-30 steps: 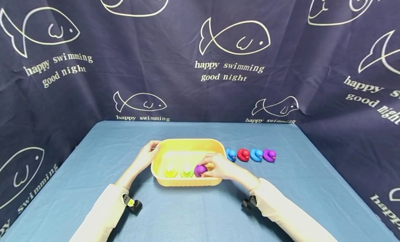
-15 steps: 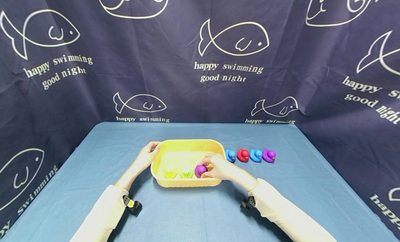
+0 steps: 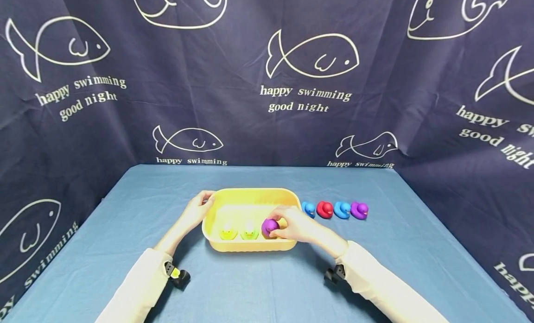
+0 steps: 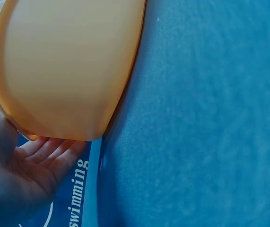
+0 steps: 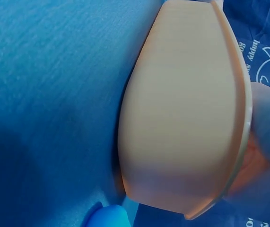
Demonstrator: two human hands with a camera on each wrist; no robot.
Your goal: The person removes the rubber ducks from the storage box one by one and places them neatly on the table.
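Observation:
A yellow plastic tub [image 3: 246,246] stands on the blue cloth. My left hand [image 3: 196,212] holds its left end, the thumb over the rim and the fingers against the outer wall, as the left wrist view shows. Inside, my right hand [image 3: 298,224] grips a purple rubber duck [image 3: 269,227] between thumb and fingers near the front wall. To its left in the tub sit a yellow duck [image 3: 228,233] and a yellow-green duck [image 3: 250,233]. In the right wrist view the tub's wall [image 5: 182,109] hides the held duck and most of the right hand.
Right of the tub runs a row of rubber ducks: a blue one [image 3: 308,209] close to the wall, a red one [image 3: 324,210], another blue one [image 3: 342,210] and a purple one [image 3: 359,210]. A dark curtain [image 3: 246,91] with fish drawings hangs behind the table [image 3: 250,286].
The purple duck in my right hand has shifted very slightly right and away from the front wall. My left hand keeps its hold on the tub. The head view has tilted up a little.

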